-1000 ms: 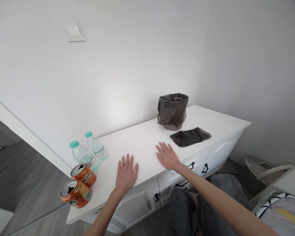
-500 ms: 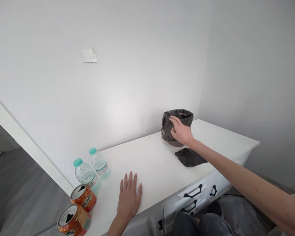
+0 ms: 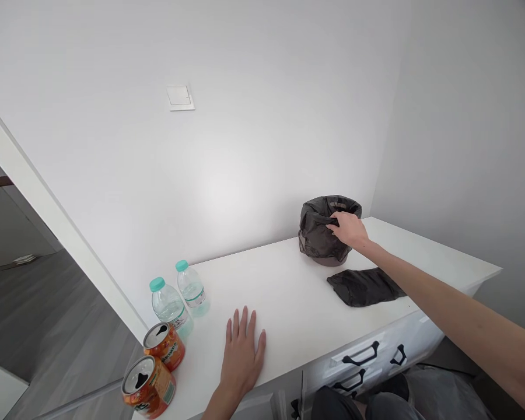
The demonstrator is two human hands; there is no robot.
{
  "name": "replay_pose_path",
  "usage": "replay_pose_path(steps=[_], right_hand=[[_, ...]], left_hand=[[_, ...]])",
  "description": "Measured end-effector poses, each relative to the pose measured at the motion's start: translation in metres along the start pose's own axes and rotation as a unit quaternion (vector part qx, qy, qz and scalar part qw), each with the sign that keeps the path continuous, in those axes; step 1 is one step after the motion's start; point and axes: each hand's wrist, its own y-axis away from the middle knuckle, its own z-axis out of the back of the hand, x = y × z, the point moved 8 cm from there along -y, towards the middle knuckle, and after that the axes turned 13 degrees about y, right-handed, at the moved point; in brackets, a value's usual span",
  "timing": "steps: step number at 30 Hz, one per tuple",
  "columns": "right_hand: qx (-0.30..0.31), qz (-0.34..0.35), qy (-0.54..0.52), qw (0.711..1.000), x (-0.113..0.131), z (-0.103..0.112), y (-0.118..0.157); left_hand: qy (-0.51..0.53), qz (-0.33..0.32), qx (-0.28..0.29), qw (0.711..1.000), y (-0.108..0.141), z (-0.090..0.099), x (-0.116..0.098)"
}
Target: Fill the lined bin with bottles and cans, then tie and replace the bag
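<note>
My left hand (image 3: 241,354) lies flat on the white dresser top (image 3: 284,326), fingers stretched and slightly spread, holding nothing. Toward the back right stands a small bin (image 3: 330,261) lined with a black trash bag (image 3: 319,236), whose edge is folded down over the outside. At the bin's near right rim my right hand (image 3: 349,228) pinches the trash bag, with the thumb outside and the fingers over the edge. A second, folded black bag (image 3: 363,287) lies flat in front of the bin, partly behind my right forearm.
Two clear bottles with teal caps (image 3: 168,303) (image 3: 192,287) stand at the left. Nearer are two opened orange drink cans (image 3: 164,345) (image 3: 151,389). A light switch (image 3: 181,97) is on the wall behind. Black drawer handles (image 3: 362,353) stick out along the dresser front.
My right hand has moved from hovering in front of the bin to its rim and closed on the bag. The left hand stays flat. The view has shifted a little left.
</note>
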Motion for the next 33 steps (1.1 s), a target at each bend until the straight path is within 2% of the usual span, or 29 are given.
replay_pose_path(steps=[3,7,12,16,21,26,33], right_hand=[[-0.032,0.067,-0.039,0.996,0.017,0.011,0.017],[-0.052,0.155,-0.113,0.980,0.044,0.032,0.060],[-0.025,0.243,-0.194,0.950,0.079,0.055,0.116],[0.005,0.277,-0.243,0.930,0.104,0.074,0.144],[0.018,0.281,-0.262,0.923,0.125,0.088,0.162],[0.019,0.279,-0.260,0.924,0.137,0.090,0.170],[0.025,0.263,-0.247,0.932,0.137,0.080,0.168]], left_hand=[[0.010,-0.002,-0.009,1.000,0.002,-0.003,0.002],[0.015,-0.008,-0.022,1.000,0.005,-0.007,0.004],[0.009,-0.022,-0.049,0.998,0.006,-0.013,0.008],[0.006,-0.034,-0.060,0.998,0.006,-0.017,0.009],[0.021,-0.046,-0.083,0.995,0.008,-0.018,0.010],[0.037,-0.036,-0.109,0.993,0.009,-0.020,0.016],[0.017,-0.001,-0.077,0.997,0.007,-0.022,0.017]])
